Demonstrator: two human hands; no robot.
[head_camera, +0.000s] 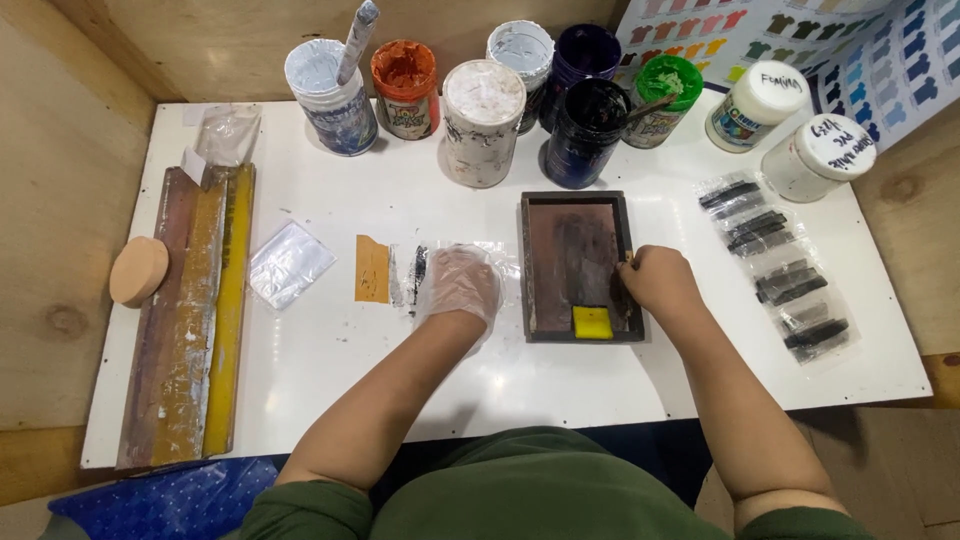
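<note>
A small dark-framed printing screen (575, 205) lies on the white table (330, 350) in front of me. A yellow card (592, 321) rests at its near edge. My right hand (658, 280) is closed against the frame's right side; whether it holds a small tool there I cannot tell. My left hand (459, 284), in a clear plastic glove, presses flat on a clear plastic sheet (497, 252) just left of the frame. Beside it lie black ink smears (418, 270) and an orange card (372, 268).
Several ink jars (484, 120) line the table's far edge, one black jar (588, 132) holding a stick. Long squeegees (195, 310) and a round sponge (138, 270) lie at left. Clear packets with black strips (785, 280) lie at right. A crumpled plastic piece (289, 263) lies nearby.
</note>
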